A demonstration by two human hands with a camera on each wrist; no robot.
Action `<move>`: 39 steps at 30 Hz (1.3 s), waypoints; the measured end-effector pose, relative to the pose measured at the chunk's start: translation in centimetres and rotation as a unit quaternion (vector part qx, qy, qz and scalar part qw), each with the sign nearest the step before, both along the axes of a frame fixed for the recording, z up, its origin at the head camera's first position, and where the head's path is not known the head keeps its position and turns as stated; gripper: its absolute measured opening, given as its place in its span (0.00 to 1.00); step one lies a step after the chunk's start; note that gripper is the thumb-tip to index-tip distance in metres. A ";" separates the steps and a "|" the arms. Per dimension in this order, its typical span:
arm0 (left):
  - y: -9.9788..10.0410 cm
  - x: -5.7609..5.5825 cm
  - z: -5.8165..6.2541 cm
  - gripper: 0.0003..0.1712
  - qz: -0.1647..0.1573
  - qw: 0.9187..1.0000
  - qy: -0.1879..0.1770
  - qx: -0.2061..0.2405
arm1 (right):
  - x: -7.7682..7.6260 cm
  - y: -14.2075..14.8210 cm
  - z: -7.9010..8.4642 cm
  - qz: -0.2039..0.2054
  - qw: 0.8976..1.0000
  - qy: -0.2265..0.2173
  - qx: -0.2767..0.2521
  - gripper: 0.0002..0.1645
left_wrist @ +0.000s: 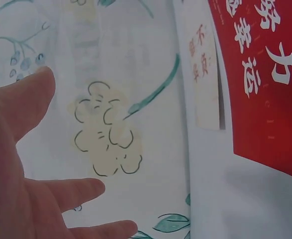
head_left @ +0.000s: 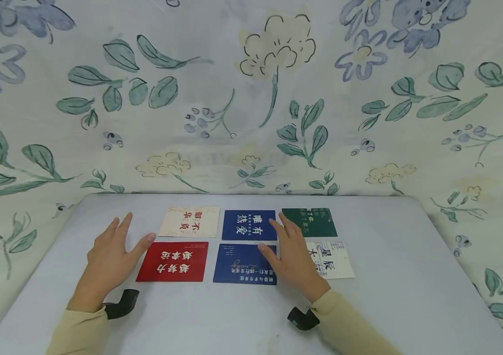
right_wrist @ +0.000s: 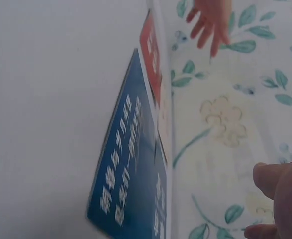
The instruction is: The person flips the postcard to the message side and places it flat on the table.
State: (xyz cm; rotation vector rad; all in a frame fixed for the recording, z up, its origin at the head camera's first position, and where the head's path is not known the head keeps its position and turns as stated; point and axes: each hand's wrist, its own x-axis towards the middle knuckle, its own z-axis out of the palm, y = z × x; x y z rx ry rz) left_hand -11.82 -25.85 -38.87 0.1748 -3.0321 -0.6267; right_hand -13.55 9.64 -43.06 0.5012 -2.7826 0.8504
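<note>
Two rows of cards lie flat on a white table. In the back row are a cream card (head_left: 189, 222), a blue card (head_left: 244, 225) and a green card (head_left: 318, 223). The front row has a red card (head_left: 173, 262), a darker blue card (head_left: 238, 264) and a white card (head_left: 338, 261). My left hand (head_left: 110, 259), fingers spread and holding nothing, is just left of the red card, its thumb near that card's top corner. My right hand (head_left: 295, 256) hovers with extended fingers between the blue cards and the white one, hiding parts of them; nothing is in its grasp.
The white table (head_left: 411, 296) reaches back to a hanging cloth (head_left: 225, 64) printed with flowers and leaves. Dark wrist mounts (head_left: 122, 304) sit below both hands, beside beige sleeves (head_left: 349, 325).
</note>
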 end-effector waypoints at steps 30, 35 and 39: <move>1.0 0.3 -0.4 0.51 0.043 0.993 -0.101 0.045 | 1.5 -9.0 0.4 0.063 0.988 -0.128 -0.054 0.38; 1.3 0.3 -0.5 0.51 0.046 0.993 -0.102 0.041 | 1.6 -10.4 0.3 0.065 0.986 -0.140 -0.069 0.39; 1.6 0.3 -0.6 0.50 0.048 0.993 -0.104 0.037 | 1.4 -11.4 0.1 0.063 0.985 -0.142 -0.070 0.39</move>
